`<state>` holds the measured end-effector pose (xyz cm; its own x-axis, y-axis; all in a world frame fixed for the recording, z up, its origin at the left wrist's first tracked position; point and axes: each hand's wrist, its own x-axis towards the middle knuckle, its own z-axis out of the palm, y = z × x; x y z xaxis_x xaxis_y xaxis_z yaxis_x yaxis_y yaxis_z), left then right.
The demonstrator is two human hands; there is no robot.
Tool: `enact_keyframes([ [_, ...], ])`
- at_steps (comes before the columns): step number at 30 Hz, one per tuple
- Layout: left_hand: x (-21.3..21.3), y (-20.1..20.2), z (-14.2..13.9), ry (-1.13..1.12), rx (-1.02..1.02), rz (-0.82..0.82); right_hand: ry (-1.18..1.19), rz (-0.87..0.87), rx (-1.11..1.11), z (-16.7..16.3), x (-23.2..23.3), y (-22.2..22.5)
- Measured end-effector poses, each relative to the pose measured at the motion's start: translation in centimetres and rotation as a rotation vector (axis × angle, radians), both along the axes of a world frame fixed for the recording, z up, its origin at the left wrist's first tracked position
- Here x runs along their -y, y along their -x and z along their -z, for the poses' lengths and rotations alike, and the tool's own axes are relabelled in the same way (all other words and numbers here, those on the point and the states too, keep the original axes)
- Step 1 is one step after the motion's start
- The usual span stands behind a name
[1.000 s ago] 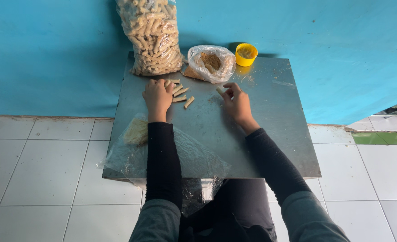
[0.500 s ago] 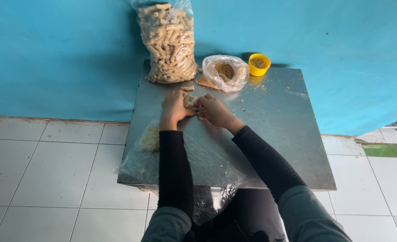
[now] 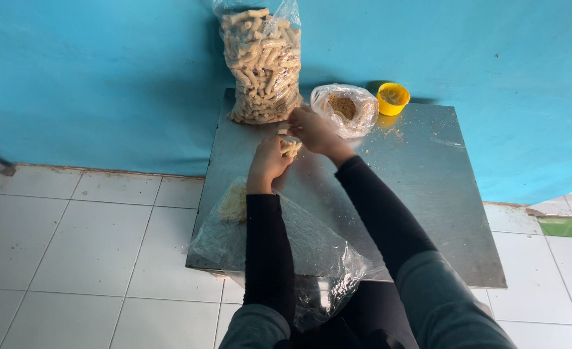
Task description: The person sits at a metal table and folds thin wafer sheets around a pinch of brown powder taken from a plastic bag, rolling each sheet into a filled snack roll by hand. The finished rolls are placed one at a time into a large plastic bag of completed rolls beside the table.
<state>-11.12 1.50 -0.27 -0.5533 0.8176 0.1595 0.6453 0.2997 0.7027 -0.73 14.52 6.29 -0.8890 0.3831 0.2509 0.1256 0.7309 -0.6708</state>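
Observation:
My left hand [image 3: 268, 160] and my right hand [image 3: 313, 132] meet over the far part of a steel table [image 3: 422, 194], cupped together around a small bunch of pale snack sticks [image 3: 290, 148]. Both hands hold the sticks between them. Just beyond them stands a tall clear bag of the same snack sticks [image 3: 263, 61], leaning against the blue wall. Under my left forearm lies a clear plastic bag [image 3: 312, 255] with a few sticks inside its left end [image 3: 234, 203].
A small clear bag with brown powder [image 3: 345, 106] and a yellow cup [image 3: 392, 98] sit at the table's far edge, right of the tall bag. Crumbs lie near them. White floor tiles [image 3: 73, 245] surround the table; a blue wall [image 3: 92, 77] is behind it.
My hands were apart with loose sticks lying on the table between them; they have since come together and gathered the sticks into a bunch. The camera view has shifted left.

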Motion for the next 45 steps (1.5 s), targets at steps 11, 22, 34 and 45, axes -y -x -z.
enact_keyframes([
  [11,0.8,0.6,0.2,-0.117,0.06,-0.07,-0.134,0.081,0.103,1.4,-0.4,1.0],
  [22,1.8,1.8,0.7,-0.054,0.021,-0.069,-0.245,-0.212,0.104,2.7,1.5,-1.7],
  [34,2.5,1.8,-0.1,-0.123,0.144,-0.106,-0.504,-0.041,0.133,5.1,2.5,-2.7],
  [45,1.8,1.0,-2.7,-0.798,0.349,-0.487,0.414,-0.132,-0.229,-10.4,-3.2,0.3],
])
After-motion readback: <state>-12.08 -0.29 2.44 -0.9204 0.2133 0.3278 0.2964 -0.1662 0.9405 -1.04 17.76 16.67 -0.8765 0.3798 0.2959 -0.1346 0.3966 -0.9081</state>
